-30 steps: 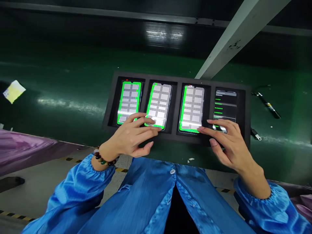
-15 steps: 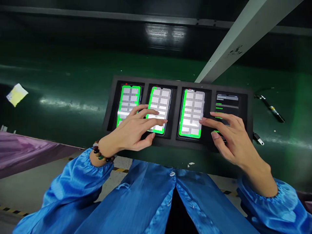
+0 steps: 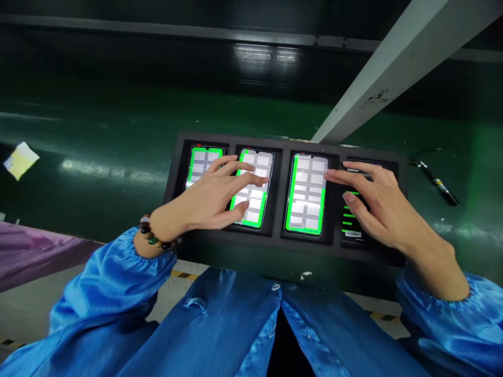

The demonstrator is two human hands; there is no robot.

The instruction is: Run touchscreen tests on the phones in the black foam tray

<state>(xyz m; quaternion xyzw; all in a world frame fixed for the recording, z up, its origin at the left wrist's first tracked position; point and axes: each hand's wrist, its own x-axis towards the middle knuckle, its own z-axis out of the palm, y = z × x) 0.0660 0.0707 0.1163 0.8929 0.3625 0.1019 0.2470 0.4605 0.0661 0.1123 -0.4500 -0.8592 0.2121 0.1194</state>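
Several smartphones lie face up in the slots of a dark grey foam tray (image 3: pixel 231 137). My left hand (image 3: pixel 216 196) is open over the second smartphone (image 3: pixel 255 204), with a fingertip at its right edge; part of the first smartphone (image 3: pixel 200 162) is hidden beneath that hand. My right hand (image 3: pixel 377 207) is open, its index fingertip at the right edge of the third smartphone (image 3: pixel 306 193). Grids of white blocks and green border strips show on these three screens. Under my right hand, the fourth smartphone (image 3: pixel 351 222) has a dark screen with green text lines, partly covered.
A grey beam (image 3: pixel 365 78) slants up behind the tray from the green table (image 3: pixel 118 157). To the right lies a black pen-like tool (image 3: pixel 440 184). A yellow-white paper piece (image 3: pixel 21 159) is at far left, with pink cloth (image 3: pixel 35 254) below it.
Both hands have slid up along the phones' right edges. Green now runs up the lower right borders of the second and third screens. The view has shifted slightly.
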